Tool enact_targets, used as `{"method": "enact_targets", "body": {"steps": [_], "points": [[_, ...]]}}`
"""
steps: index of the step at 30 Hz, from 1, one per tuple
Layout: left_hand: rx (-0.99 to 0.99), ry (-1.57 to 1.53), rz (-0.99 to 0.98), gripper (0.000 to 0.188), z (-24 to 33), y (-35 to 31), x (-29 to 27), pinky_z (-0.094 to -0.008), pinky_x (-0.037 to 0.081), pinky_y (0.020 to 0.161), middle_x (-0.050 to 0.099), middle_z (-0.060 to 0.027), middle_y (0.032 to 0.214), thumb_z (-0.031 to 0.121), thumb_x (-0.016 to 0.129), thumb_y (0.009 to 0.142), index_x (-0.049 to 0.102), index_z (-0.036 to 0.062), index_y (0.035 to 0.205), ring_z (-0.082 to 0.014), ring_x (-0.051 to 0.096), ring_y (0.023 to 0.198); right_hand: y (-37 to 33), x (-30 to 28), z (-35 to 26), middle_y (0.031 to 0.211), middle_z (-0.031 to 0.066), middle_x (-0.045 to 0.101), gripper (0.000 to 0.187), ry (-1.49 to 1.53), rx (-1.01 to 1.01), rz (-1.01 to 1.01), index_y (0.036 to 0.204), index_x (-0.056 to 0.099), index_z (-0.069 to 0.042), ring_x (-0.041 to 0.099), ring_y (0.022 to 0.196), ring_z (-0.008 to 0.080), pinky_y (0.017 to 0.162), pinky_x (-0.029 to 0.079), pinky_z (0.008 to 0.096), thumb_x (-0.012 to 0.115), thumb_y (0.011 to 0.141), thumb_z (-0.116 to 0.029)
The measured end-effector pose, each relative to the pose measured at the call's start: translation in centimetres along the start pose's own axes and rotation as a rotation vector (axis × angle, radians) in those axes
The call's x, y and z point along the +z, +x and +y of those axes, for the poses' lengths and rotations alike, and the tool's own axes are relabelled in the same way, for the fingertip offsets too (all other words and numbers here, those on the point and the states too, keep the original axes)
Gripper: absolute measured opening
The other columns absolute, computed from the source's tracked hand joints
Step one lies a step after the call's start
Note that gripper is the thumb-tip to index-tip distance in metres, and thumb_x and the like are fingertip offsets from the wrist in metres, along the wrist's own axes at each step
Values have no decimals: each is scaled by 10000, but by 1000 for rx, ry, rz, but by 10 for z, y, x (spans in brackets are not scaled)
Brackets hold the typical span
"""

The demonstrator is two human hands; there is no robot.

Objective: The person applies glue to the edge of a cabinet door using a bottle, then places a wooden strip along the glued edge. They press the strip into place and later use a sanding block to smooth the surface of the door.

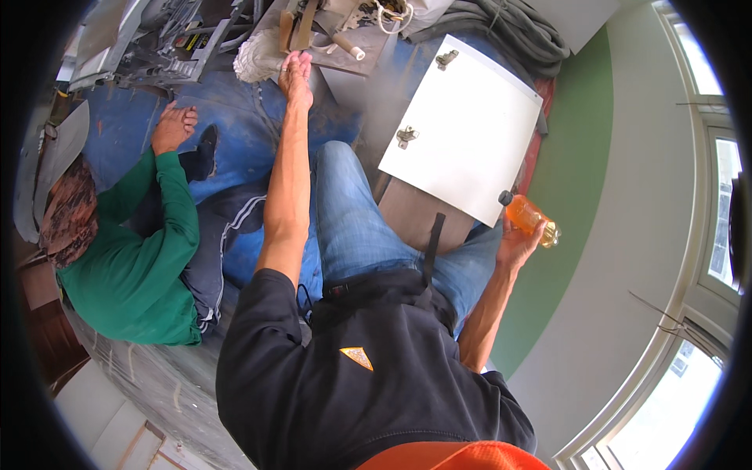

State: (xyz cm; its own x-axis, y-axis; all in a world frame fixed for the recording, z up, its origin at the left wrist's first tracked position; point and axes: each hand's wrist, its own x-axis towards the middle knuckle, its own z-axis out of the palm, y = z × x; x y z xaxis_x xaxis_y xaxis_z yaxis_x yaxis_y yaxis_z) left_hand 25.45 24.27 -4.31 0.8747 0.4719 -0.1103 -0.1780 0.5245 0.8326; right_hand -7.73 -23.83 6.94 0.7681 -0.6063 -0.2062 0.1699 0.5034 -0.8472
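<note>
In my right hand [518, 244] is a clear plastic bottle [529, 218] of amber liquid, tilted, with a dark cap. My left hand [296, 78] reaches far forward, its fingers drawn together beside a crumpled off-white bundle [258, 56] and below some brown strips [304, 27]. What those fingers hold, if anything, is too small to make out. A white cabinet door [468, 125] with two metal hinges [406, 137] lies in front of my right knee, on a brown board [413, 213].
At the left another person in a green top [131, 274] sits on the floor, one hand near metal frames [168, 47]. A blue sheet [235, 102] covers the floor. Coiled grey hose [509, 35] lies far right, near a green and white wall [576, 204] with windows.
</note>
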Motion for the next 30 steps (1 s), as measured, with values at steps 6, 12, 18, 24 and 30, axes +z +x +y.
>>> {"method": "enact_targets", "body": {"steps": [6,12,18,24,30], "points": [[92,511,-234,449,0,-72,-4,-401,482,1050,578,-152,1398,53,611,988,522,93,1426,-251,628,1215,3,0,0,1346,138,595,605,38,-19,22,1407,475,-119,651,1191,295,895,628,446,671,969,-488],[451,1332,-1098,837,-22,-169,-7,-493,439,1132,494,-119,1474,-85,736,776,433,174,1512,-319,509,1352,2,-2,-2,1269,169,656,575,86,-26,-18,1373,494,-93,690,1135,308,871,650,436,652,983,-485],[932,1464,-1342,874,-52,-179,2,-508,259,1258,397,-63,1558,-40,714,755,398,247,1518,-261,353,1488,-6,-14,-11,1302,160,630,574,96,-54,13,1380,491,-106,684,1138,308,871,649,433,644,984,-493],[1047,1375,-1429,785,-59,-167,-3,-584,203,1266,469,-8,1519,8,716,753,522,308,1452,-234,385,1474,-13,-39,-22,1336,125,603,586,116,-97,112,1405,481,-123,669,1149,297,855,639,442,659,978,-482],[963,1378,-1387,803,-48,-177,1,-607,254,1242,485,40,1518,18,759,699,564,321,1417,-220,467,1412,-22,-56,-33,1364,95,577,568,160,-110,190,1410,479,-147,640,1188,281,872,625,446,670,975,-459]]}}
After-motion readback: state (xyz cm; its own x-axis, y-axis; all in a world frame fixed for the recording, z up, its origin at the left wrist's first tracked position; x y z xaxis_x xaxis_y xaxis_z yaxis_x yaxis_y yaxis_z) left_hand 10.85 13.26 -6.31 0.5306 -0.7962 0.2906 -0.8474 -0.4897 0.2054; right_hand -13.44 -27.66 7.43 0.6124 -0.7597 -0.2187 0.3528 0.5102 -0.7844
